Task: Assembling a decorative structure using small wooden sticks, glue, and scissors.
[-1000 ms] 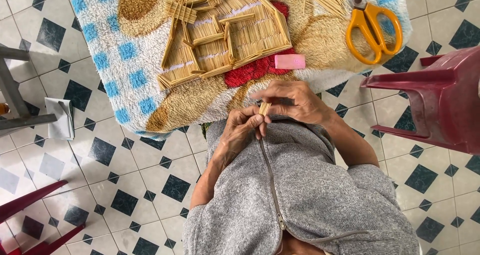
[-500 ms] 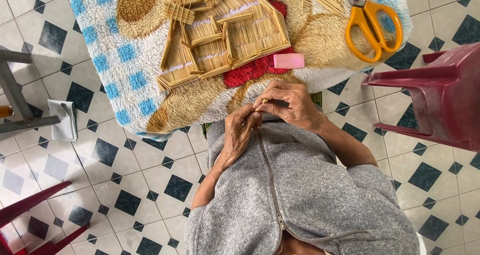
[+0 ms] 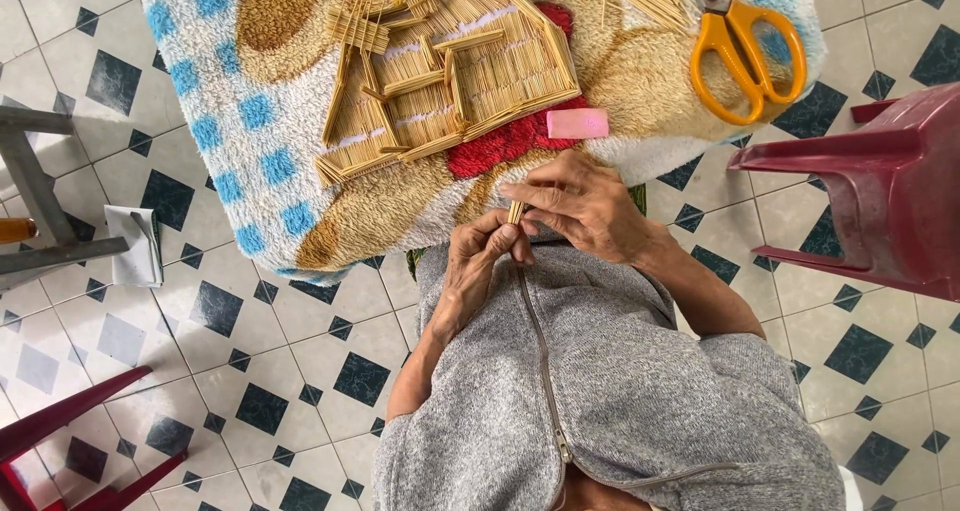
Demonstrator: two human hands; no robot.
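Patterned rug [image 3: 230, 121], stick house model [image 3: 440, 71], orange scissors [image 3: 745, 51], pink block [image 3: 577, 123]

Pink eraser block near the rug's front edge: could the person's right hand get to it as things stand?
Probably yes. The pink eraser block lies just beyond the right hand with only bare rug between them. That hand, though, is pinching a small bundle of sticks together with the left hand.

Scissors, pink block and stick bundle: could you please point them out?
Scissors [image 3: 745, 56]: head view, on an orange handle loop.
Pink block [image 3: 577, 123]: head view, on its top face.
Stick bundle [image 3: 516, 212]: head view, on its end between the hands.
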